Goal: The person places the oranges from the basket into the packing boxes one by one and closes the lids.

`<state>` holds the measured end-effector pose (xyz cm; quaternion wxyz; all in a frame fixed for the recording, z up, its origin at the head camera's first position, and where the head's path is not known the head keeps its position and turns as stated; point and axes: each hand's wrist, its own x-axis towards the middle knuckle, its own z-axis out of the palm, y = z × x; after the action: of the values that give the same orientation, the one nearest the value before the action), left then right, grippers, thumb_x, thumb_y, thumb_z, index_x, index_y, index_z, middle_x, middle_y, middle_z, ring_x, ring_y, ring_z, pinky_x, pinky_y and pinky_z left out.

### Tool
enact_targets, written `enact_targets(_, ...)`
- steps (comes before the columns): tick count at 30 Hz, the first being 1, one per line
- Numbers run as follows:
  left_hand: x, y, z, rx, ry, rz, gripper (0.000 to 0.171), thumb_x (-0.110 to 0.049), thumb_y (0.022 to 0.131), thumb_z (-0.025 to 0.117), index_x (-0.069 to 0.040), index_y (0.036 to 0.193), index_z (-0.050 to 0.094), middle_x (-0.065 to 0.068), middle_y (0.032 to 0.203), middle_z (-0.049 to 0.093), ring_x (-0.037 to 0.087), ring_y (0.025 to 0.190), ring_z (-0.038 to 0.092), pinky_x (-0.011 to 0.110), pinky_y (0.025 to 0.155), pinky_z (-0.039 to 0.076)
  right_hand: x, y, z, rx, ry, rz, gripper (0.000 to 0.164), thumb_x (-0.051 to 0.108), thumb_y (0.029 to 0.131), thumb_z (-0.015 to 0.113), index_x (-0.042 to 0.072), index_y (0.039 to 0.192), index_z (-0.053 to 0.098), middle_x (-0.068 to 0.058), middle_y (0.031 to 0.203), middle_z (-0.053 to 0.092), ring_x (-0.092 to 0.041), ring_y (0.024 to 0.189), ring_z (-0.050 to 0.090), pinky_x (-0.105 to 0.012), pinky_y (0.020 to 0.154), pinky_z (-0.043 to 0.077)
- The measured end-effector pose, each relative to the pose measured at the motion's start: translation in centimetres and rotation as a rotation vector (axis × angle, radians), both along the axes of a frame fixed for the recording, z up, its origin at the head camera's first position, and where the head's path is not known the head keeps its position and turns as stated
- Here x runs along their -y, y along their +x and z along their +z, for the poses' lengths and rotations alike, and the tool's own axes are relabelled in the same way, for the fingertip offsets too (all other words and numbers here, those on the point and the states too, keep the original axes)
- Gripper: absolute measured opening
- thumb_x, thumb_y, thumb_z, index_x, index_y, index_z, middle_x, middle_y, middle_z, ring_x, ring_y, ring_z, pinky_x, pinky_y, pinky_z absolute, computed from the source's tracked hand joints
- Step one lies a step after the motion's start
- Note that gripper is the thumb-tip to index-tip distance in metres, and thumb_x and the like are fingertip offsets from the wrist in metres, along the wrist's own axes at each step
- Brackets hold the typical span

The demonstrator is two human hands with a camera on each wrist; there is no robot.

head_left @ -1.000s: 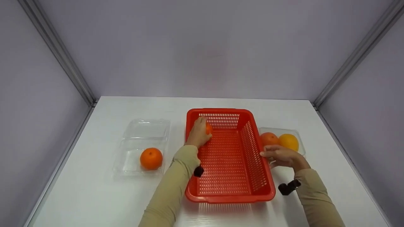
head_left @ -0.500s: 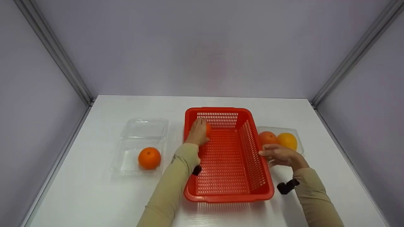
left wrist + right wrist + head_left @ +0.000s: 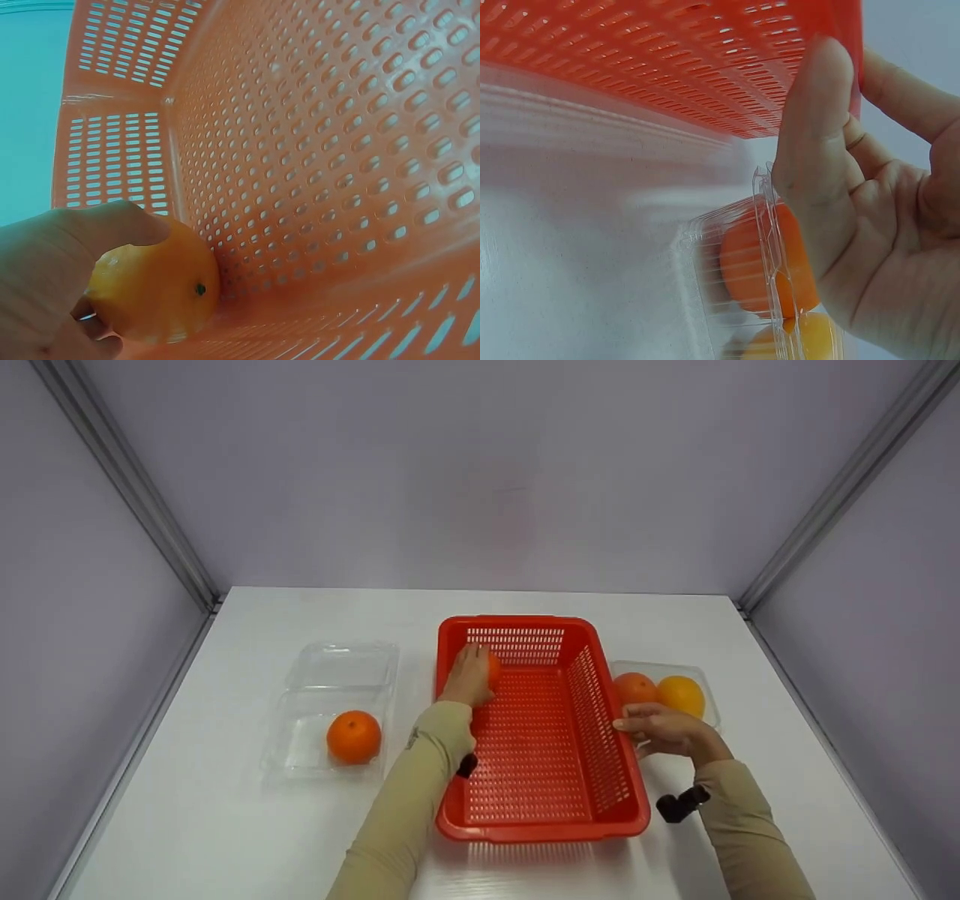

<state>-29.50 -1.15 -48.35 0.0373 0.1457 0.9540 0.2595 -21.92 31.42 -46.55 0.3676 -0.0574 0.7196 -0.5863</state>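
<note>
My left hand (image 3: 469, 676) reaches into a red perforated plastic basket (image 3: 555, 832) and holds an orange (image 3: 493, 670) at its far left. In the left wrist view, the thumb lies over the top of that orange (image 3: 161, 285), whose green stem end shows, and some fingers are hidden behind it. My right hand (image 3: 664, 729) pinches the basket's right rim between thumb and fingers, as the right wrist view also shows. Just behind the right hand, an orange-red fruit (image 3: 636, 688) and a yellow-orange fruit (image 3: 681, 695) sit in a clear plastic box (image 3: 712, 690).
At the left, a clear plastic clamshell box (image 3: 345, 667) lies opened on the white table (image 3: 187, 810), with one orange (image 3: 354, 737) in its near half. Pale walls (image 3: 480, 472) enclose the table at the back and sides.
The head view has shifted slightly. Both hands keep nearly the same places, the left at the orange and the right at the basket rim.
</note>
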Motion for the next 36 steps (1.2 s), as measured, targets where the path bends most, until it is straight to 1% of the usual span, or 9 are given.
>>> enact_targets(5, -0.04, 0.02, -0.10, -0.021, -0.007, 0.006, 0.076, -0.008, 0.076, 0.078, 0.003, 0.139, 0.038, 0.024, 0.144, 0.038, 0.038, 0.137, 0.036, 0.050, 0.108, 0.045, 0.04, 0.00, -0.05, -0.001, 0.005, -0.007, 0.006, 0.020, 0.098, 0.053, 0.016, 0.096, 0.057, 0.006, 0.089, 0.070, -0.008, 0.079, 0.069, -0.025, 0.067, 0.059)
enact_targets(11, -0.01, 0.08, -0.28, -0.040, -0.014, 0.002, 0.071, -0.006, 0.074, 0.079, 0.005, 0.134, 0.042, 0.025, 0.135, 0.040, 0.039, 0.129, 0.040, 0.049, 0.103, 0.048, 0.20, -0.05, -0.07, 0.005, 0.018, -0.012, 0.009, 0.021, 0.098, 0.054, 0.018, 0.090, 0.056, 0.007, 0.087, 0.069, -0.007, 0.078, 0.067, -0.025, 0.067, 0.059)
enact_targets(16, 0.04, 0.19, -0.24, -0.043, -0.040, -0.014, 0.072, -0.007, 0.072, 0.081, 0.005, 0.132, 0.045, 0.025, 0.133, 0.041, 0.039, 0.125, 0.042, 0.050, 0.102, 0.049, 0.20, 0.01, -0.06, 0.009, 0.021, -0.022, 0.008, 0.021, 0.098, 0.053, 0.018, 0.093, 0.058, 0.006, 0.088, 0.070, -0.008, 0.078, 0.068, -0.026, 0.067, 0.059)
enact_targets(25, 0.08, 0.35, -0.07, 0.051, -0.065, -0.048, 0.077, -0.008, 0.072, 0.082, 0.000, 0.137, 0.043, 0.023, 0.136, 0.045, 0.037, 0.129, 0.045, 0.048, 0.106, 0.046, 0.20, 0.14, 0.01, 0.017, 0.007, -0.042, 0.006, 0.021, 0.098, 0.054, 0.017, 0.096, 0.058, 0.006, 0.088, 0.070, -0.008, 0.077, 0.068, -0.025, 0.066, 0.059)
enact_targets(32, 0.15, 0.37, 0.13, 0.153, -0.083, -0.051, 0.083, -0.012, 0.071, 0.083, -0.003, 0.140, 0.039, 0.020, 0.141, 0.044, 0.035, 0.133, 0.043, 0.049, 0.108, 0.044, 0.30, 0.06, -0.06, 0.012, 0.021, -0.047, 0.007, 0.023, 0.097, 0.056, 0.017, 0.094, 0.058, 0.006, 0.088, 0.069, -0.007, 0.077, 0.067, -0.025, 0.066, 0.058)
enact_targets(36, 0.23, 0.45, 0.12, 0.176, -0.084, -0.058, 0.085, -0.013, 0.070, 0.085, -0.004, 0.142, 0.039, 0.019, 0.143, 0.044, 0.034, 0.135, 0.043, 0.048, 0.109, 0.044, 0.35, 0.06, -0.04, 0.007, 0.024, -0.042, 0.007, 0.023, 0.097, 0.056, 0.017, 0.096, 0.059, 0.006, 0.089, 0.070, -0.008, 0.077, 0.067, -0.025, 0.066, 0.059)
